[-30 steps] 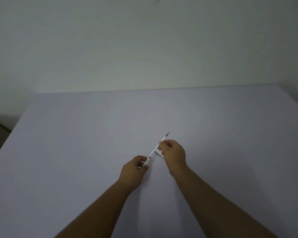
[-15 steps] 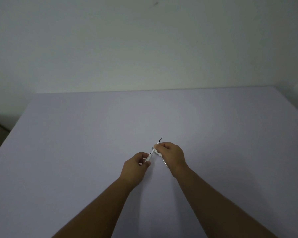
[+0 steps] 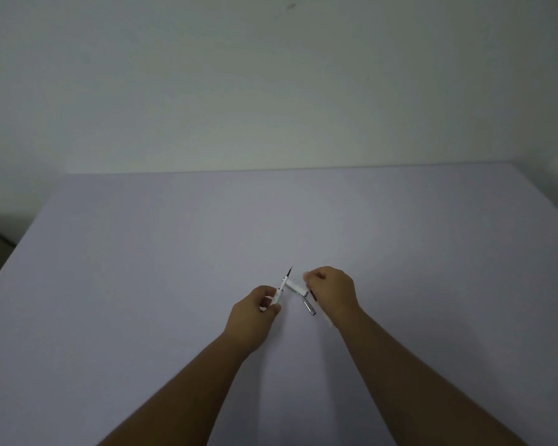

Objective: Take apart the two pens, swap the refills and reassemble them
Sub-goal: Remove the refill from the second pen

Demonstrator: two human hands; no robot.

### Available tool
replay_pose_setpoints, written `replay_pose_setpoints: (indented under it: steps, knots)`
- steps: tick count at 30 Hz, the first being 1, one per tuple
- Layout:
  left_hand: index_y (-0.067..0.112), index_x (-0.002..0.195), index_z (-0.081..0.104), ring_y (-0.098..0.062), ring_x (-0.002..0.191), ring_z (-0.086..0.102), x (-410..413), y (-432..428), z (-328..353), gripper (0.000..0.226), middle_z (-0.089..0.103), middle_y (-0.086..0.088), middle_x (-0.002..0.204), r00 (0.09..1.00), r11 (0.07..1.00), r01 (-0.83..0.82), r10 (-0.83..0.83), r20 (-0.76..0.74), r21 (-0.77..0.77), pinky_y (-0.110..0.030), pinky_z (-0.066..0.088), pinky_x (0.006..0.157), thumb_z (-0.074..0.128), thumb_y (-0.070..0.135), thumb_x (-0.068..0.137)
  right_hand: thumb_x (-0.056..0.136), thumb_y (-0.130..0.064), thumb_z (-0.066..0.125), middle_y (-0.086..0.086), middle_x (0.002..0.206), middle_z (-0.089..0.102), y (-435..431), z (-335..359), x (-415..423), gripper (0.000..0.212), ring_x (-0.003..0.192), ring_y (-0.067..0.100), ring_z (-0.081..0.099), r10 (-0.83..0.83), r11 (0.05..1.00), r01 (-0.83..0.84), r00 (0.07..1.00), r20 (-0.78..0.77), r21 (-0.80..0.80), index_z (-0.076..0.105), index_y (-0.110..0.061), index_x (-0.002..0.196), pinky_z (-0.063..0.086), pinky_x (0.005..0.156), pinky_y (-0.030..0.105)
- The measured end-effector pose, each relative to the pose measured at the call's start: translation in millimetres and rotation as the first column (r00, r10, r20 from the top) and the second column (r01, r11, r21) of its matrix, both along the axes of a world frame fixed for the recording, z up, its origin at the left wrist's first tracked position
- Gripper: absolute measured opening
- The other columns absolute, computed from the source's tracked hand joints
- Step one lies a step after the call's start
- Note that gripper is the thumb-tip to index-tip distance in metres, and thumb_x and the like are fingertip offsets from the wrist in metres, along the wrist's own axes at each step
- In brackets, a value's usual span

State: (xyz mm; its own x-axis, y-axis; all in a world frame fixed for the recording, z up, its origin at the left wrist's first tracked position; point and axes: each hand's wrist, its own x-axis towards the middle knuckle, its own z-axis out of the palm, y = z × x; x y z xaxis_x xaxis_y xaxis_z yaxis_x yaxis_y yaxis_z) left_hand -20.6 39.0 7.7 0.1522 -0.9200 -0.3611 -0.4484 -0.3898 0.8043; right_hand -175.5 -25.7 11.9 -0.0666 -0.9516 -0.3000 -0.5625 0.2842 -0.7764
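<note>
Head view showed both hands over the near middle of a pale table [image 3: 142, 252]. Left hand [image 3: 255, 312] pinched the lower end of a white pen [image 3: 282, 286] whose dark tip pointed up and away. Right hand [image 3: 332, 291] was closed on a white barrel piece [image 3: 295, 288] slanting toward the pen and meeting it. A silver clip [image 3: 309, 306] hung just below the right fingers.

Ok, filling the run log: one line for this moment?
left hand: holds refill | right hand: holds pen parts | table
</note>
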Motion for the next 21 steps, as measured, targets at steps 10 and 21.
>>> replay_pose_setpoints:
  steps: [10,21]
  knots:
    - [0.038,0.121,0.047,-0.019,0.086,0.059,7,2,1,0.032,0.058,0.004,0.088,0.999,0.999,0.031,-0.031,-0.036,0.006,-0.035,0.053,0.078,0.05,0.023,0.093,0.095,-0.02,0.041,0.009,0.111,0.064,20,-32,7,0.023,0.103,0.027,0.06,0.333,0.905,-0.422,0.631,-0.701,0.05,0.059,-0.01,0.106,0.05,0.082,0.034]
    - [0.041,0.118,0.047,-0.011,0.08,0.055,6,2,2,0.029,0.058,0.007,0.089,0.996,0.996,0.084,-0.084,-0.003,0.003,-0.023,0.045,0.068,0.048,0.025,0.094,0.087,-0.03,0.059,-0.002,0.061,0.059,-2,13,17,0.025,0.053,0.012,0.046,-0.199,0.98,0.186,0.895,0.399,0.071,0.069,-0.008,0.078,0.04,0.048,0.021]
